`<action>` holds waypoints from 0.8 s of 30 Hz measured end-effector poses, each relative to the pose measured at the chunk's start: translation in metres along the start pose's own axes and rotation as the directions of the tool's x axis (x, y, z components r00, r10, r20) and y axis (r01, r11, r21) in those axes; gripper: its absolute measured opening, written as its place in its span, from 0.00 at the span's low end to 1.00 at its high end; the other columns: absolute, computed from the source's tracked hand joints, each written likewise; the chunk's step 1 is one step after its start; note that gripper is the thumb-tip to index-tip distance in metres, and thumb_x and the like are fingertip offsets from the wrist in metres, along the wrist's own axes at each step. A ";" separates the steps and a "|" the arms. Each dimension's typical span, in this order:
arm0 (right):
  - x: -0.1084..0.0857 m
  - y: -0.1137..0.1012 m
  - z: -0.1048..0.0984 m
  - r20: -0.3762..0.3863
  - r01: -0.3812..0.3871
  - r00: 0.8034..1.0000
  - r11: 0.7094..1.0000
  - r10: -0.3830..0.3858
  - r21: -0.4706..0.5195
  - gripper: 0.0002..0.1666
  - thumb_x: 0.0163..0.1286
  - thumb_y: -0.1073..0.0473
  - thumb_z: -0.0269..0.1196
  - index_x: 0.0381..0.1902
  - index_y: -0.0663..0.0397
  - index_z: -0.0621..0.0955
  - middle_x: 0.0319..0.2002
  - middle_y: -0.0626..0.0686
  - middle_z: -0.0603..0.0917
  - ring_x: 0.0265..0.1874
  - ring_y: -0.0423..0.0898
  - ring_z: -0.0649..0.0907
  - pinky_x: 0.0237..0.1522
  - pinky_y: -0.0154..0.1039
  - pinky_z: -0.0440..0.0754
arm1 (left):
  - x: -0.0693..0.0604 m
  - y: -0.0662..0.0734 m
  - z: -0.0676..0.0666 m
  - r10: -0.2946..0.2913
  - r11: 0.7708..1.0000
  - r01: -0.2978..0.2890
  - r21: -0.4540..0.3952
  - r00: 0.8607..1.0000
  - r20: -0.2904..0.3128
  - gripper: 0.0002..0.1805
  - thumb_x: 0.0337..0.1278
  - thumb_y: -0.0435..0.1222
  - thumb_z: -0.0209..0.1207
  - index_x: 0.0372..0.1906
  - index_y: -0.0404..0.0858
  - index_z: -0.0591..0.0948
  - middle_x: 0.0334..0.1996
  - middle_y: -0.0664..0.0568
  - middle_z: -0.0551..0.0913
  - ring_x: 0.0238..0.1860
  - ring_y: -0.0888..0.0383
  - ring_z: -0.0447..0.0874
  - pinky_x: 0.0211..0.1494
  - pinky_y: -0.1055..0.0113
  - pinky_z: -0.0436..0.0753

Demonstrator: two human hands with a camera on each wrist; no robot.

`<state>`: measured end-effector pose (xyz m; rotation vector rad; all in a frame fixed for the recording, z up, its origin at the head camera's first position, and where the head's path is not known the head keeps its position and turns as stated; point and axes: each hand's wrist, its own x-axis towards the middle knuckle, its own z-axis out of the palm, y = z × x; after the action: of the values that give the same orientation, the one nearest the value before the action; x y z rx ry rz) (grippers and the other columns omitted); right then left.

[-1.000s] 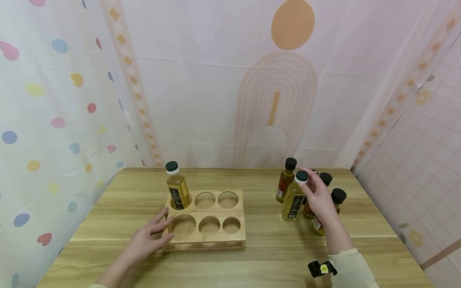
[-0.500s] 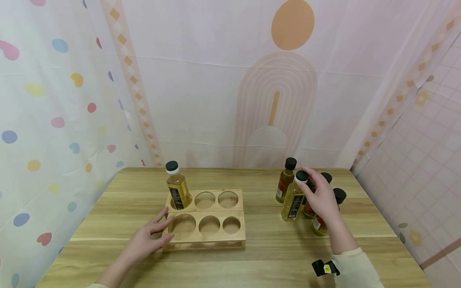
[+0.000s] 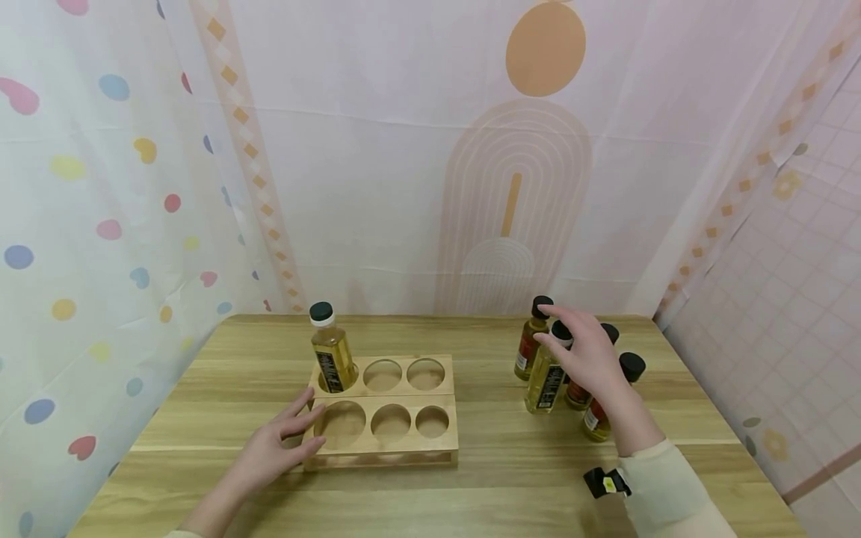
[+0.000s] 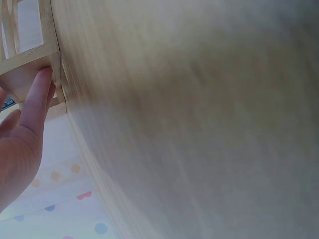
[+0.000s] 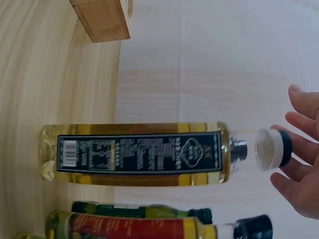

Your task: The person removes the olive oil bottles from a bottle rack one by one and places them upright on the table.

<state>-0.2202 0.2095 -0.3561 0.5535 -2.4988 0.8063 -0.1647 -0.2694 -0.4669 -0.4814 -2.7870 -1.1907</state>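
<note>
The fingers of my left hand (image 3: 272,442) touch the left end of a two-tier wooden bottle rack (image 3: 377,450); in the left wrist view they lie extended against its side panel (image 4: 30,74). An oil bottle (image 3: 332,359) with a dark green cap stands in the rack's rear left hole. On the right, my right hand (image 3: 587,357) hovers over a similar upright oil bottle (image 3: 543,392), fingers spread. In the right wrist view its fingers lie near and partly behind the bottle's cap (image 5: 275,148), not wrapped round it; contact is unclear.
Behind the right-hand oil bottle stands a red-labelled bottle (image 3: 529,347) with a black cap. More black-capped bottles, including one at the front right (image 3: 596,424), stand under and beside my right forearm. Patterned curtains (image 3: 377,187) hang close behind the wooden table (image 3: 491,478).
My right hand has shifted left and its fingers have come away from the oil bottle's cap, spreading over it. The bottle stays in place. My left hand and the rack have not moved.
</note>
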 end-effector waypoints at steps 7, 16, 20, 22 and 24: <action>0.012 -0.016 0.008 0.032 0.090 0.996 0.996 -0.089 -0.026 0.28 0.64 0.60 0.71 0.60 0.60 0.79 0.58 0.60 0.80 0.59 0.60 0.76 0.60 0.58 0.72 | 0.000 -0.002 0.001 0.001 1.000 -0.001 -0.013 1.000 0.004 0.30 0.61 0.44 0.67 0.64 0.34 0.77 0.74 0.40 0.60 0.70 0.34 0.61 0.59 0.62 0.74; 0.023 -0.035 0.037 0.014 0.212 0.977 0.976 -0.213 0.038 0.28 0.62 0.60 0.72 0.60 0.60 0.80 0.53 0.57 0.83 0.39 0.51 0.83 0.45 0.48 0.81 | 0.000 -0.001 0.001 0.010 1.000 -0.010 -0.007 1.000 -0.007 0.29 0.60 0.43 0.68 0.63 0.34 0.78 0.74 0.40 0.61 0.69 0.35 0.63 0.57 0.66 0.74; 0.026 -0.043 0.053 0.024 0.225 0.973 0.970 -0.228 0.094 0.28 0.62 0.60 0.72 0.60 0.60 0.79 0.54 0.57 0.83 0.55 0.55 0.80 0.59 0.52 0.75 | 0.000 0.000 0.000 0.002 1.000 -0.002 -0.005 1.000 -0.004 0.29 0.60 0.44 0.67 0.64 0.34 0.78 0.74 0.40 0.60 0.69 0.36 0.63 0.58 0.65 0.74; 0.027 -0.048 0.060 0.035 0.219 0.974 0.967 -0.225 0.128 0.29 0.62 0.60 0.73 0.60 0.60 0.79 0.54 0.57 0.83 0.55 0.55 0.80 0.59 0.51 0.75 | 0.000 0.000 0.000 0.000 1.000 0.000 -0.008 1.000 -0.002 0.29 0.61 0.44 0.67 0.64 0.34 0.78 0.74 0.40 0.60 0.69 0.36 0.63 0.58 0.65 0.74; 0.027 -0.053 0.066 0.046 0.207 0.975 0.967 -0.216 0.151 0.29 0.61 0.60 0.73 0.60 0.60 0.79 0.55 0.56 0.83 0.55 0.54 0.80 0.59 0.51 0.76 | 0.000 0.000 0.000 -0.001 1.000 0.001 -0.012 1.000 -0.001 0.30 0.61 0.44 0.67 0.64 0.34 0.77 0.74 0.40 0.60 0.69 0.36 0.63 0.58 0.66 0.74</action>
<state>-0.2358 0.1224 -0.3666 0.8927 -2.3957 0.9041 -0.1648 -0.2691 -0.4667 -0.4801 -2.7818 -1.2076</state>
